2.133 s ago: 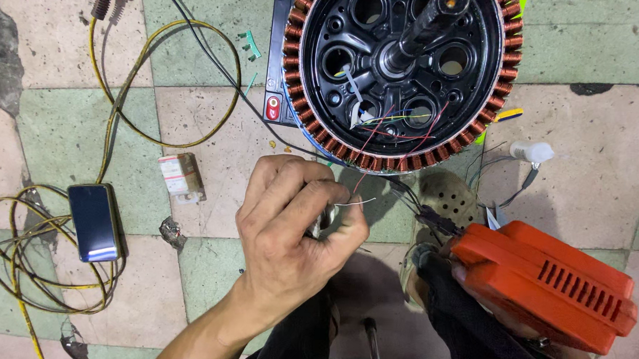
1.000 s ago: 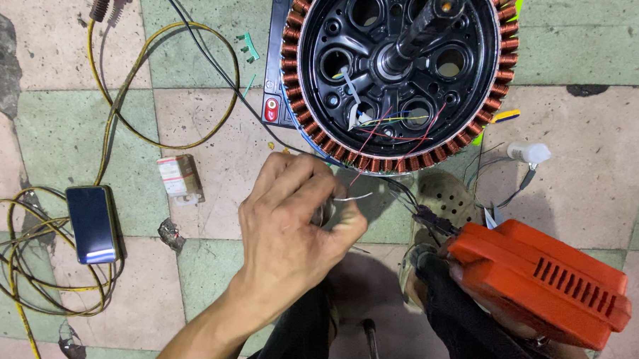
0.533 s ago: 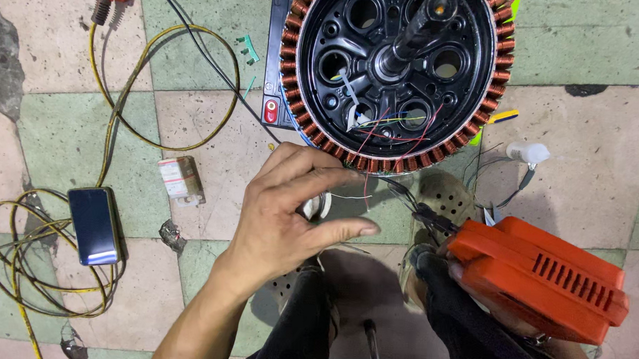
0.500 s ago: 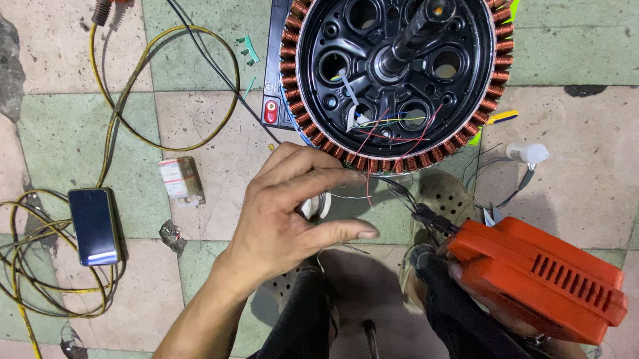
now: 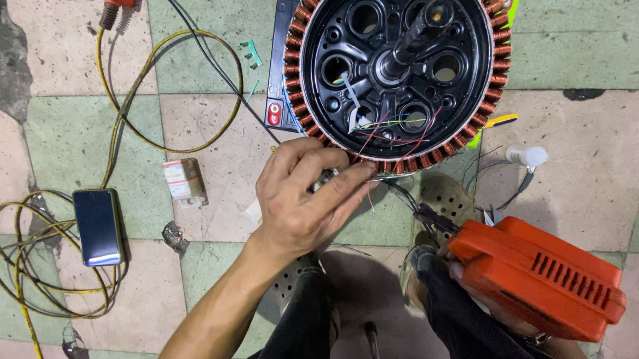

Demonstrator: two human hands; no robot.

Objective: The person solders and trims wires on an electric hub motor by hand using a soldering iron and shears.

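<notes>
Left hand [image 5: 301, 200] outstretched, fingers seemingly pinched

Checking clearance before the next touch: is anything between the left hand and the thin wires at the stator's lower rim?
Nothing visible. The left hand is already at the thin wires, its fingertips against the lower rim of the stator. What the fingers pinch is hidden. The right hand is mostly hidden behind the orange tool.

We see a worn floor [image 5: 600, 55] of green and pale tiles carrying everything — the motor stator [image 5: 397, 76] at the top. Left of the stator lies a yellow cable loop [image 5: 168, 89]; below-left of it, a small taped block [image 5: 183, 182], a dark phone [image 5: 98, 226] — and coiled wire [image 5: 26, 275].
</notes>
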